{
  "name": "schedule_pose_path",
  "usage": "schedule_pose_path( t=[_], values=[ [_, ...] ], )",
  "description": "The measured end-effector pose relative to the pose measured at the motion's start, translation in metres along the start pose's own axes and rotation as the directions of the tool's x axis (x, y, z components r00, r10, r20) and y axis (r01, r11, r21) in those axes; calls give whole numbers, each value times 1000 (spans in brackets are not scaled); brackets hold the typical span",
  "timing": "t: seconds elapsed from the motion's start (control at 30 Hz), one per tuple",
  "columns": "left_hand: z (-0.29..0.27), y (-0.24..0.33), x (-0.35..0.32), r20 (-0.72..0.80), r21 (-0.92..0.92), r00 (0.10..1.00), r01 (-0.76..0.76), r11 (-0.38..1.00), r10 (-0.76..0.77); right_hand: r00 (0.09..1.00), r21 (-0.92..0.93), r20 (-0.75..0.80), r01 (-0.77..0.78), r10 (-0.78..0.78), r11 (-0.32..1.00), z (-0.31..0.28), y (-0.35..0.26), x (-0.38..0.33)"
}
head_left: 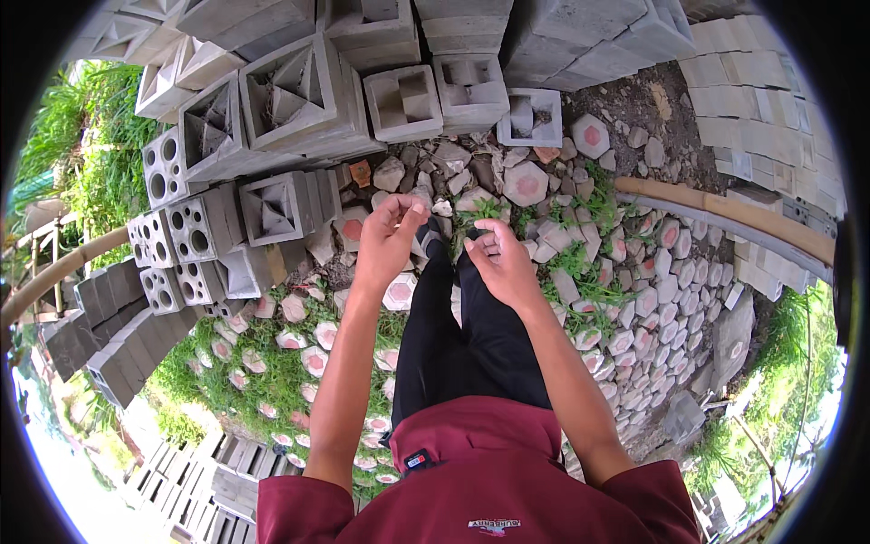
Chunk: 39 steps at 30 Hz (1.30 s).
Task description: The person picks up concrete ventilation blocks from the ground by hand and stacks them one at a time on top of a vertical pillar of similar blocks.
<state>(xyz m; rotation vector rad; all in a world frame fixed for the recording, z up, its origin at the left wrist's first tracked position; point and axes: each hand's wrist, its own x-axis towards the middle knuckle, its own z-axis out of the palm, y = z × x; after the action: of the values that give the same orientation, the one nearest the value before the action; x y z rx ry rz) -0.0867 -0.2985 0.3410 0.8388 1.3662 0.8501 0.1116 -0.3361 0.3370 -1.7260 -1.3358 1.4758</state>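
Note:
Both my hands are raised in front of me, above my feet and the stony ground. My left hand (391, 238) is loosely curled, its thumb close to the bent fingers; I see nothing in it. My right hand (504, 265) has half-bent fingers with the thumb held apart, and it is empty. Neither hand touches anything. Below and between them are my black trouser legs and a sandal (431, 238). Nearest to the left hand lie broken stones and a hexagonal paver (352, 228) with a reddish centre. Beyond the right hand is another hexagonal paver (526, 184).
Grey hollow concrete blocks (290, 95) are stacked ahead and to the left, with round-holed blocks (192, 231) beside them. A pale block stack (761, 109) stands at far right, behind a curved wooden beam (725, 213). Hexagonal pavers (648, 299) and grass (204, 358) cover the ground.

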Motion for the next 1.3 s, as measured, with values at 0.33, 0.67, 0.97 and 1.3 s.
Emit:
schedule_pose_path(
  t=[0.33, 0.67, 0.97, 1.3],
  values=[
    [25, -90, 28, -54, 235, 962, 272, 933, -266, 989, 37, 15, -149, 148, 988, 17, 77, 98],
    [45, -2, 218, -49, 194, 996, 83, 977, -74, 998, 82, 48, -48, 44, 996, -48, 5, 255],
    [51, 80, 379, -260, 656, 804, -260, 709, 535, 813, -126, -282, 495, -509, 860, -116, -66, 409],
    [48, 70, 491, -328, 841, 760, -36, 540, 561, 935, -282, -329, 39, -135, 958, -139, -69, 543]
  ],
)
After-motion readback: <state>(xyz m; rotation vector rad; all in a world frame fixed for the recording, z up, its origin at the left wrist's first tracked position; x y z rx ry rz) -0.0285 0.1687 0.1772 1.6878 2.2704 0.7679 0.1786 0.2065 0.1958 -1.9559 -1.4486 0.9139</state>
